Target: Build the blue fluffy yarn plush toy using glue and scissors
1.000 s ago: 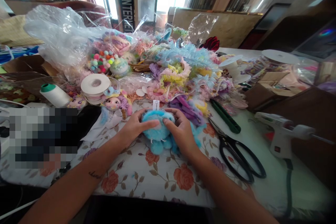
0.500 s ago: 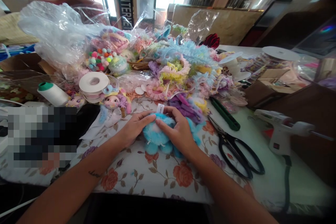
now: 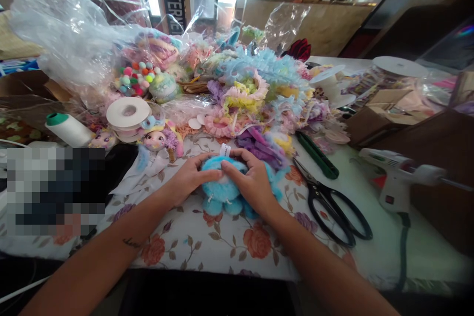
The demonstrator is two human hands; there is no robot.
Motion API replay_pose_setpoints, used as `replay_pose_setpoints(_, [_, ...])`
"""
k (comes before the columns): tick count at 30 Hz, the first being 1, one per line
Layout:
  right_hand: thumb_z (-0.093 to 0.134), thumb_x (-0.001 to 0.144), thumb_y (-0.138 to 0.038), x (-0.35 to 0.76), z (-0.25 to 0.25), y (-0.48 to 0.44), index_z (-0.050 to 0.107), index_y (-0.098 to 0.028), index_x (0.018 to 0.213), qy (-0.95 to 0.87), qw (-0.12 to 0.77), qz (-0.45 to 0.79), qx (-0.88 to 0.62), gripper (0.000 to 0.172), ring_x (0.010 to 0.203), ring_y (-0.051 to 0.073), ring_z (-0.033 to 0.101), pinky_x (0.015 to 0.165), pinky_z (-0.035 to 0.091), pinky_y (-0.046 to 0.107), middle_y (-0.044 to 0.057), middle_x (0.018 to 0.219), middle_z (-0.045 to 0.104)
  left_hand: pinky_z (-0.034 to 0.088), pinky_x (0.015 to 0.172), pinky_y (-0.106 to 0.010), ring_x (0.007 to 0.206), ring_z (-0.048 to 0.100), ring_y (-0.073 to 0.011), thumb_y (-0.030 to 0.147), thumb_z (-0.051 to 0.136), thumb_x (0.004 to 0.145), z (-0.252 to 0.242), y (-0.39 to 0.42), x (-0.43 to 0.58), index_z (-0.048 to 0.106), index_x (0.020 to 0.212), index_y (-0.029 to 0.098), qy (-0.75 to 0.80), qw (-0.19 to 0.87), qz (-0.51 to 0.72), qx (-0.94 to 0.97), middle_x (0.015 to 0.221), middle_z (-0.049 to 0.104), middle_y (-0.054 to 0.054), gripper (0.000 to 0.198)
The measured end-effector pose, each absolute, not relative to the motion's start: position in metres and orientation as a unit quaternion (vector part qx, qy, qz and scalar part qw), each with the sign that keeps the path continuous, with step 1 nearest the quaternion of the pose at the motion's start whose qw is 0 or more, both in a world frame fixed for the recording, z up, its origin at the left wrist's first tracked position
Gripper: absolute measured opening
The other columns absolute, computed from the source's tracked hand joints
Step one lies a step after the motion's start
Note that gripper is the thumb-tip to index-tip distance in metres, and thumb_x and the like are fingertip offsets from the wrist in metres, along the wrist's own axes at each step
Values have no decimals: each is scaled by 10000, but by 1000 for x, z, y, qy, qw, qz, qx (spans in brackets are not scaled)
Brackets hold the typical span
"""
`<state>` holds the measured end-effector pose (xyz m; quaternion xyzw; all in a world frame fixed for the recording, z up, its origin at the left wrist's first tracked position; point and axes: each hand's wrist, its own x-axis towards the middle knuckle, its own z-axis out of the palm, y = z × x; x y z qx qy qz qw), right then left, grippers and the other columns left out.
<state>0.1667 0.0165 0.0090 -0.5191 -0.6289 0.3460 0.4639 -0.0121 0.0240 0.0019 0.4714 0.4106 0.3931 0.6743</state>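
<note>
A fluffy blue plush toy (image 3: 218, 192) rests on the flowered tablecloth (image 3: 177, 242), with a small white label (image 3: 225, 150) sticking up at its far edge. My left hand (image 3: 190, 177) is wrapped round its left side, thumb lying across the top. From the right, my right hand (image 3: 255, 180) grips it too, its thumb pressed on the fur close to the left thumb. Some fingers are hidden behind the toy. More blue fur (image 3: 276, 180) shows just beyond my right hand; whether it belongs to the same toy I cannot tell.
Black scissors (image 3: 329, 207) and a green box cutter (image 3: 318, 155) lie to the right, near a white glue gun (image 3: 396, 177). A ribbon spool (image 3: 128, 112), thread cone (image 3: 68, 128) and doll-face piece (image 3: 155, 139) stand left. Ruffled trims (image 3: 259, 74) and plastic bags pile up behind.
Both hands stay on the plush toy. My thumbs have shifted slightly on its top, the left one now lying flatter. The whole view has moved a little.
</note>
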Motion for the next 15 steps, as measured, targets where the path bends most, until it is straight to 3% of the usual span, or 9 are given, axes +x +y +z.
replay_pose_setpoints(8, [679, 836, -454, 166, 8, 18, 674, -213, 952, -629, 466, 343, -520, 267, 939, 269, 673, 851, 527, 390, 66, 1006, 741, 556, 658, -268, 761, 702, -198, 390, 803, 776, 2, 25, -10, 781, 1030, 196, 401, 701, 411, 423, 921, 778, -69, 320])
replay_pose_setpoints(15, [674, 831, -443, 165, 8, 18, 672, -217, 920, -630, 465, 343, -519, 243, 910, 260, 676, 828, 528, 380, 52, 966, 745, 562, 655, -290, 818, 718, -243, 417, 816, 743, 7, 24, -8, 768, 1043, 174, 433, 691, 404, 415, 950, 778, -97, 390])
